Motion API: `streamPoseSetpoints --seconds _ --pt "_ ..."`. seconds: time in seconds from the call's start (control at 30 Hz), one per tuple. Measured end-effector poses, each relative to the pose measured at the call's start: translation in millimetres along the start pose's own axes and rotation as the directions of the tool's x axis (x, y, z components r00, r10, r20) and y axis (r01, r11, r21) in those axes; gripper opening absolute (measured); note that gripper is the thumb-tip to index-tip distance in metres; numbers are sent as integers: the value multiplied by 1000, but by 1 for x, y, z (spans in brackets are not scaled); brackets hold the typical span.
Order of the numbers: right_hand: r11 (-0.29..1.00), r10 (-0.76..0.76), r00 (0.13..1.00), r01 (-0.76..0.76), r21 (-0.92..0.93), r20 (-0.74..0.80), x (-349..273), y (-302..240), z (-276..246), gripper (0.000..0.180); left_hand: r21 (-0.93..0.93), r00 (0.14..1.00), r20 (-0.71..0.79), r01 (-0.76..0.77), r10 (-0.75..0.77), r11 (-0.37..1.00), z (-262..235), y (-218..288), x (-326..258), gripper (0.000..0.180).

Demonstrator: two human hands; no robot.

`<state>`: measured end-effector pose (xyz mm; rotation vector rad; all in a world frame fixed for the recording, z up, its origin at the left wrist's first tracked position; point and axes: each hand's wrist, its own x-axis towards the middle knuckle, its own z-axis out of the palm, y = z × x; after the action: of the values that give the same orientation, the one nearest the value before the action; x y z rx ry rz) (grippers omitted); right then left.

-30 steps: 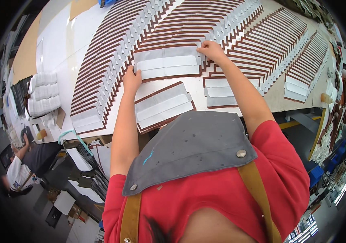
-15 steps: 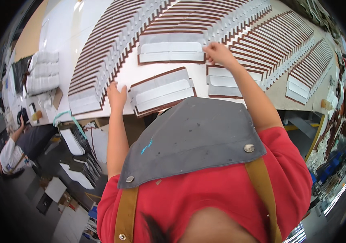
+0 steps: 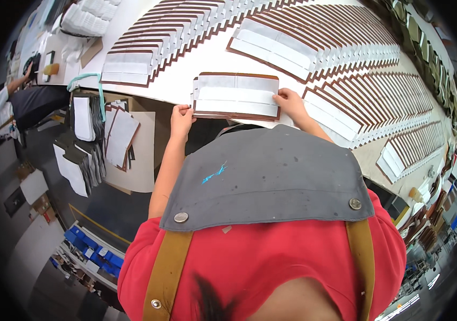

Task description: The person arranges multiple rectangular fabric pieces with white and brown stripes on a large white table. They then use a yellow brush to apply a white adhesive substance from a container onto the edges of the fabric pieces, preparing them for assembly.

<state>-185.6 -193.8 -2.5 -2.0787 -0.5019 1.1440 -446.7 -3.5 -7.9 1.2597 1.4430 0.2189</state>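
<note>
Left hand (image 3: 181, 116) pinches the left edge of a brown-bordered white panel (image 3: 236, 95); right hand (image 3: 288, 101) grips its right edge. Panel lies flat at the near edge of the white table (image 3: 186, 80), with overlapping rows of similar panels (image 3: 346, 69) beyond.

**One head-worn fisheye, looking straight down**

The single view comes from the person's head and faces steeply downward, so the red shirt and grey apron bib (image 3: 271, 171) fill the lower half of the frame at close range. The white table (image 3: 186, 80) curves across the upper half, farther off, its edges bowed by the lens. Both forearms rise from the centre toward the left hand (image 3: 181, 119) and right hand (image 3: 289, 101). The floor falls away at lower left; a dark rim rings the frame.
</note>
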Motion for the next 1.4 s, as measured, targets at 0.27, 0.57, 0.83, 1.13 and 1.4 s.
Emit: streamPoseSetpoints --seconds 0.27,0.57,0.83,1.13,1.4 --pt "814 -581 745 533 -231 -328 -29 -7 3 17 85 984 -69 -157 163 984 -7 -23 8 16" --pt "900 -312 928 357 249 -201 -34 -57 -36 17 43 981 103 -173 168 984 -19 -16 7 28" --pt "990 15 998 -24 142 66 -13 8 33 23 -2 957 264 128 -123 992 -25 -5 -3 28" --pt "995 -12 998 6 102 61 -7 4 28 23 105 978 135 -175 160 979 -24 -17 3 14" --pt "995 -25 1000 23 -98 -17 1 -2 31 25 18 975 166 -152 147 988 -26 -25 -4 12"
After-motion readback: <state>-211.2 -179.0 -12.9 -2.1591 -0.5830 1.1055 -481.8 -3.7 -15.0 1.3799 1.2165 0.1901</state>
